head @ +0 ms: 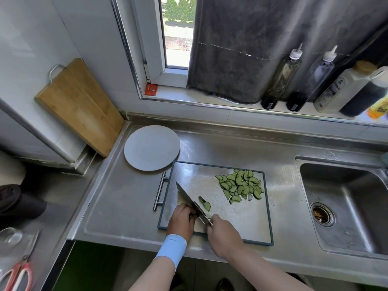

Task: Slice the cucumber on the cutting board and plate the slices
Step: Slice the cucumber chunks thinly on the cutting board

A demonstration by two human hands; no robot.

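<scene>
— Stainless steel counter across the middle of the frame, sink at the right edge, window sill with a row of bottles along the upper right. Anything on the counter?

— Steel cutting board with a dark rim at lower centre, bar handle on its left side. Grey round plate just above and left of it, bare, barely apart from the board's top left corner.

— And the cucumber?

— Heap of half-moon cucumber slices at the board's upper right. Two loose pieces nearer the centre, just right of the knife.

— Knife held how?

— Blade slanting from upper left to lower right, edge down on the board. Right hand clenched around the handle at the lower end. Left hand pressed against the blade's left face, fingers curled; hidden whether any cucumber under them. Pale blue band around the left wrist.

— Elsewhere?

— Wooden board with a metal loop leaning against the wall at upper left. Dark curtain hanging over the window at top centre. Red-handled scissors in the lower left corner.
</scene>
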